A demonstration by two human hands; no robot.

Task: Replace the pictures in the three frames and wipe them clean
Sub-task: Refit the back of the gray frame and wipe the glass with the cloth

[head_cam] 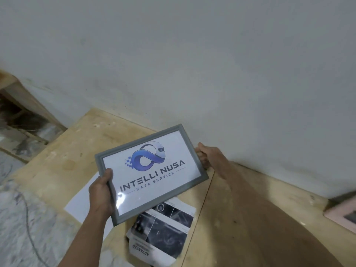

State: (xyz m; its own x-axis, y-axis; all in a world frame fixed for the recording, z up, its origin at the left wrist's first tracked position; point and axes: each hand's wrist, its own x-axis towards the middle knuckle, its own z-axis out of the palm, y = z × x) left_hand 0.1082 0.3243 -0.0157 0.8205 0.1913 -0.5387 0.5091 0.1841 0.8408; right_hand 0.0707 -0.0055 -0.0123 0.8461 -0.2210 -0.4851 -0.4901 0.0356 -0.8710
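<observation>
Grey picture frame (151, 175) with a logo print is held tilted above the wooden table (240, 218), over printed sheets (163, 234) lying on it. Left hand (101, 191) grips its near-left edge, thumb on the glass; right hand (207, 158) grasps the far-right edge, by the wall (192, 64).

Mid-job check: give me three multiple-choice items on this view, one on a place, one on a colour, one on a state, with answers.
1. Where does the printed sheet lie?
A. on the wooden table, below the frame
B. on the wall
C. inside the frame

2. What colour is the frame?
A. red
B. grey
C. black

3. How is the frame held?
A. flat on the table
B. by one hand
C. by both hands, tilted

Answers: 1 A, it rests on the wood under the frame's lower corner. 2 B, its border is grey. 3 C, the left hand and right hand grip opposite edges.
</observation>
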